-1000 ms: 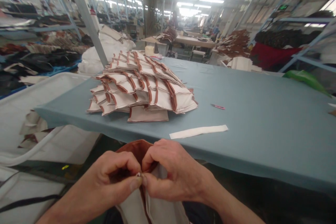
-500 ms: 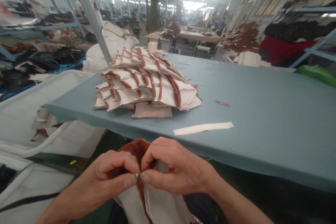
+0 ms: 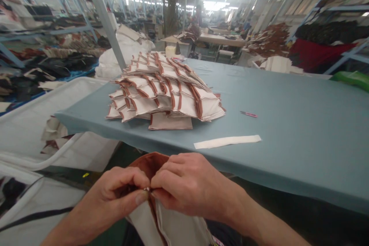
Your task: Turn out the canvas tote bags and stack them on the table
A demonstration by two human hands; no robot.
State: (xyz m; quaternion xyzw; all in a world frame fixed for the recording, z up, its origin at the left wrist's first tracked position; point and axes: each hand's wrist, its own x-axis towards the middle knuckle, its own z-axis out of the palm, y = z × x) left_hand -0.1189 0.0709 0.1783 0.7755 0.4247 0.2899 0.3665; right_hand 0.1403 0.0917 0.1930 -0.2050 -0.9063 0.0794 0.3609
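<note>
My left hand [image 3: 115,198] and my right hand [image 3: 187,186] meet low in front of me, below the table edge. Both pinch the top of a cream fabric pouch [image 3: 170,225] with brown trim [image 3: 147,161]. A small metal piece [image 3: 146,189], probably a zipper pull, glints between my thumbs. The pouch hangs down from my fingers toward my lap. On the blue-grey table [image 3: 288,123] beyond lies a fanned stack of similar cream and brown pouches [image 3: 164,88].
A white fabric strip [image 3: 227,141] lies near the table's front edge, a small pink tool [image 3: 248,114] farther back. A white bin [image 3: 43,138] with fabric pieces stands at my left. Shelving, bags and other work tables fill the background.
My hands stay pinched together on the pouch top; the right hand's fingers have curled further over the left. The view has drifted slightly left.
</note>
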